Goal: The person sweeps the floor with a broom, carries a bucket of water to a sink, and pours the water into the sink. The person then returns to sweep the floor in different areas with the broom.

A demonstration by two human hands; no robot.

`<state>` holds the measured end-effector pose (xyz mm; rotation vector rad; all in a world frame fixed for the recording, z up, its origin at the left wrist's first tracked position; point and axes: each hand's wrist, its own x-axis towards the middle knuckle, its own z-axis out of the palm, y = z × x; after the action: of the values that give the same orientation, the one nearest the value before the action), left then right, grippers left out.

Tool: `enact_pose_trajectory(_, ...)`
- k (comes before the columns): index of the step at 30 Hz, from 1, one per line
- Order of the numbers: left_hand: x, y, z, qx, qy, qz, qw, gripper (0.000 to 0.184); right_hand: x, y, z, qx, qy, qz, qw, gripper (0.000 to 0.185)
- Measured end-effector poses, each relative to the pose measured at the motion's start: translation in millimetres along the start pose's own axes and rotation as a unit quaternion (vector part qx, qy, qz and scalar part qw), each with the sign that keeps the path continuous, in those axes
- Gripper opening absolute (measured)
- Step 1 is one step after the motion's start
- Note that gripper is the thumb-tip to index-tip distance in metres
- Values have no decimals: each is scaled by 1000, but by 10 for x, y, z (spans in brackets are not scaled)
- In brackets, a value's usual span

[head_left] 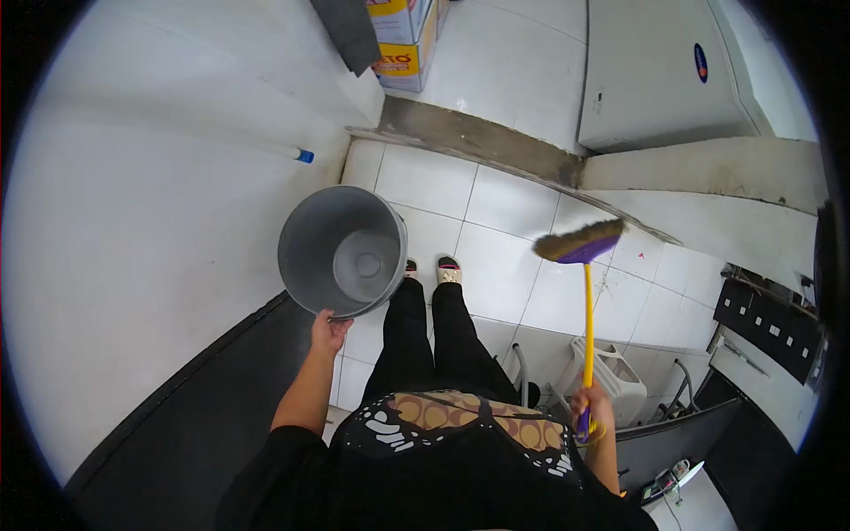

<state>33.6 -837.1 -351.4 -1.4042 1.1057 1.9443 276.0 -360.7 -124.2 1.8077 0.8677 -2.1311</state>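
Observation:
A large grey bucket [298, 252] hangs at my left side, its mouth tilted up so that its bare inside shows. My left hand [331, 331] grips its near rim, fingers curled over the edge. In my right hand [593, 409] is a broom [589, 327], held near the end of its yellow handle by a purple grip. The broom's purple head with brown bristles points away from me, raised in front of the white wall and tiles.
White floor tiles [505, 199] lie around my feet. Ahead runs a raised concrete step [478, 133], with cardboard boxes [398, 57] and a white appliance [664, 80] beyond. A white plastic stool [624, 385] stands at right, near a stove-like black panel [766, 323].

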Motion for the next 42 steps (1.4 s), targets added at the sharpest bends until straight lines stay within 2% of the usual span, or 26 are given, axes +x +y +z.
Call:
enact_pose_trajectory(3, -272, 117, -49, 19, -4, 1, 1000, 29, -162, 103, 260, -105, -50, 22, 993, 32)
enact_pose_trajectory(5, -462, 188, -201, 30, -12, -7, 999, 24, -138, 237, 497, -130, -63, 42, 989, 36)
enact_pose_trajectory(7, -680, 251, -331, 32, -22, -2, 999, 22, 61, 193, 721, -183, -168, 73, 966, 35)
enact_pose_trajectory(9, -924, 298, -465, 27, -33, 13, 999, 23, 300, 138, 1080, -190, -231, 116, 947, 34)
enact_pose_trajectory(11, -1114, 327, -646, 24, -1, 14, 1000, 25, 596, 104, 1522, -202, -265, 142, 932, 26)
enact_pose_trajectory(13, -1249, 342, -814, 9, 20, 13, 1000, 27, 1149, 200, 1957, -312, -313, 88, 893, 16)
enact_pose_trajectory(14, -1337, 316, -900, -5, 26, 12, 1000, 29, 1551, 295, 2117, -354, -347, 42, 867, 4)
enact_pose_trajectory(15, -1387, 308, -920, -19, 31, 10, 999, 30, 1850, 327, 2389, -395, -361, 17, 845, 5)
enact_pose_trajectory(17, -1490, 295, -888, 0, 22, 30, 999, 35, 2401, 381, 2811, -361, -330, 94, 867, 10)
enact_pose_trajectory(20, -1541, 274, -1025, 12, 18, 50, 999, 44, 2710, 449, 2998, -218, -231, 139, 938, 15)
enact_pose_trajectory(23, -1573, 287, -979, -3, 55, 61, 997, 34, 2326, 484, 2858, -206, -229, 114, 945, 10)
enact_pose_trajectory(25, -1449, 284, -1182, -5, 28, 43, 999, 34, 1728, 530, 2702, -293, -227, 25, 928, 4)
enact_pose_trajectory(27, -1379, 266, -1270, -9, 10, 30, 999, 34, 979, 363, 2668, -240, -215, 78, 943, 4)
enact_pose_trajectory(30, -1315, 265, -1223, -7, 9, 20, 1000, 31, 805, 372, 2709, -258, -269, 113, 921, 6)
enact_pose_trajectory(32, -1315, 275, -1137, -2, 22, 23, 999, 28, 1296, 483, 2792, -349, -304, 33, 886, 6)
enact_pose_trajectory(34, -1241, 251, -1170, -19, 25, 10, 999, 24, 2032, 563, 2951, -365, -309, 28, 878, 6)
enact_pose_trajectory(36, -1180, 238, -1212, -27, 26, 2, 999, 28, 2684, 623, 3048, -295, -250, 74, 919, 19)
enact_pose_trajectory(37, -1185, 253, -1233, -26, 25, -1, 999, 34, 2839, 610, 3103, -252, -224, 135, 932, 22)
enact_pose_trajectory(39, -1205, 307, -1284, -13, 31, 7, 999, 39, 2804, 710, 3002, -270, -202, 107, 935, 9)
enact_pose_trajectory(42, -1215, 302, -1224, 4, 41, 21, 999, 34, 1959, 830, 2883, -293, -188, 39, 936, 2)
